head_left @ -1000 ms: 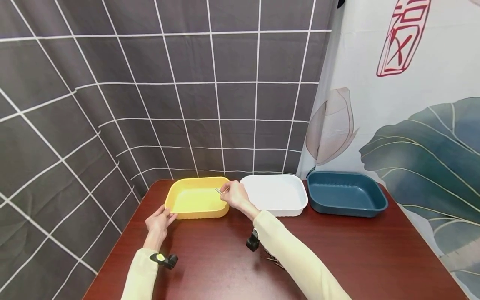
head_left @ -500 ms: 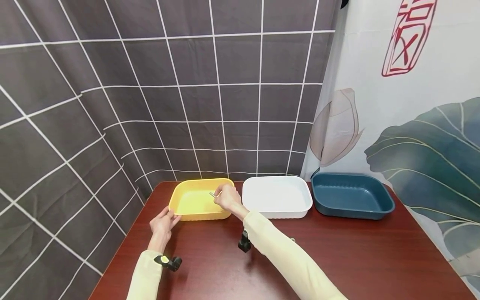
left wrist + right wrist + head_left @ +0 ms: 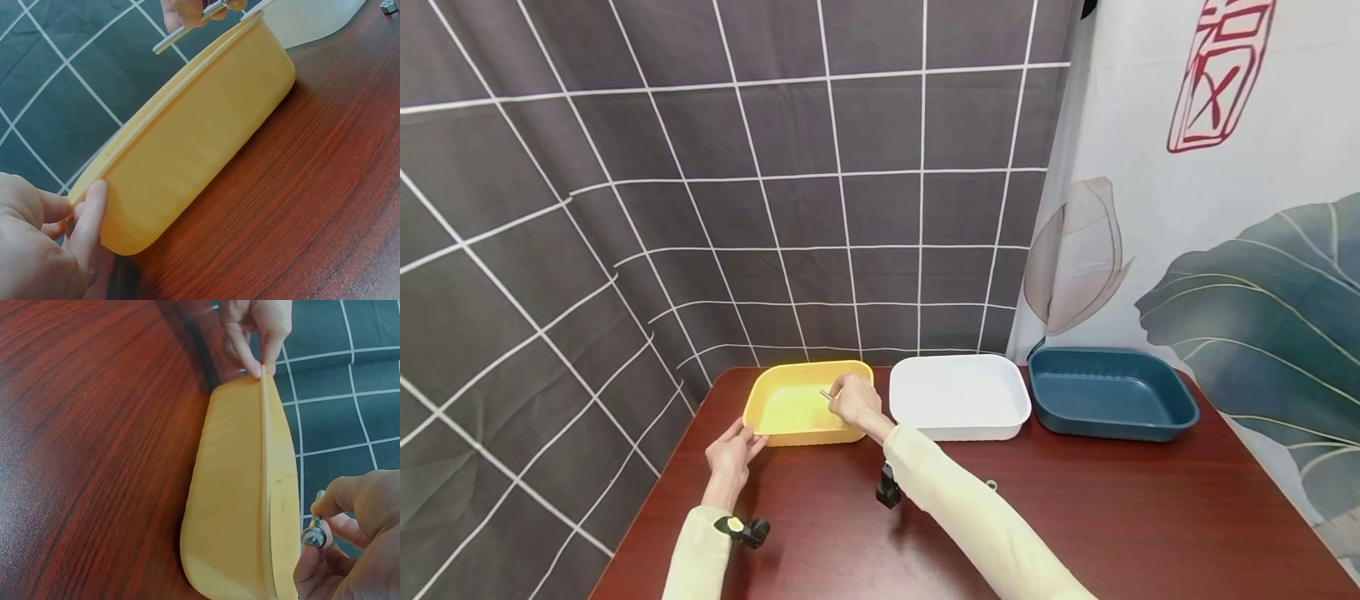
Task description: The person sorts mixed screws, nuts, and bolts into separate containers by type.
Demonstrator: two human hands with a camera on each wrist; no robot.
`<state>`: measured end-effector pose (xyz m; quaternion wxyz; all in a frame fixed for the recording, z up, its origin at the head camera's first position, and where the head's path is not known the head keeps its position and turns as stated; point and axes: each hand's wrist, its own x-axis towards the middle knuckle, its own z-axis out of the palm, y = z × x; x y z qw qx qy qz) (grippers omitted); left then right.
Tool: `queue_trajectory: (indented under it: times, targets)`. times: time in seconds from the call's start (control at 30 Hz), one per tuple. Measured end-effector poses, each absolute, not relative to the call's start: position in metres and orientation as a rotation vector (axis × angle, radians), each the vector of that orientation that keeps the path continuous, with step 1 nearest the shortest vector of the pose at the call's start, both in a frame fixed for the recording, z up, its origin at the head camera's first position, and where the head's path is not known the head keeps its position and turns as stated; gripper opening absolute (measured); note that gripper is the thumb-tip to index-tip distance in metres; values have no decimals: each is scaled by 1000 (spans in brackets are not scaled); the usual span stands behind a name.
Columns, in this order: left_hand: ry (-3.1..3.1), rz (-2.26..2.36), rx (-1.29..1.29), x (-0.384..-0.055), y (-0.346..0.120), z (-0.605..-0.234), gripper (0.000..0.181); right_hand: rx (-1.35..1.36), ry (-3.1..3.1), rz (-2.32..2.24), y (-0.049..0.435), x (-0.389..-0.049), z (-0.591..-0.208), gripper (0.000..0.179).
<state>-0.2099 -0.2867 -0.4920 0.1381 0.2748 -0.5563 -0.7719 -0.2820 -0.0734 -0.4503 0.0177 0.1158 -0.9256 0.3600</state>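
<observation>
My left hand pinches the near left corner of the yellow plastic tray between thumb and fingers, also plain in the left wrist view. Over the right part of that tray, my right hand holds a silver metal bolt between thumb and fingertips. The bolt's round flanged head faces the right wrist camera, while its plain shank points out past the fingers in the left wrist view. The bolt is above the rim, apart from the tray.
A white tray stands right of the yellow one, and a dark blue tray farther right. A small metal nut lies on the dark red table, partly behind the right sleeve in the head view. A grey gridded curtain hangs behind.
My right hand has moved left and inward over the yellow tray with the bolt. Several metal pieces seen under the right forearm are now hidden by the sleeve. The left hand keeps its hold.
</observation>
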Motion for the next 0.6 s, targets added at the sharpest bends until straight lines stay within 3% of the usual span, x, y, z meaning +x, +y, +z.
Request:
queue_trajectory:
  times: [0.6]
  targets:
    - [-1604,-2227,787,-212,-286,-491,50,406,-2817,1168,-71,-278,-452,12]
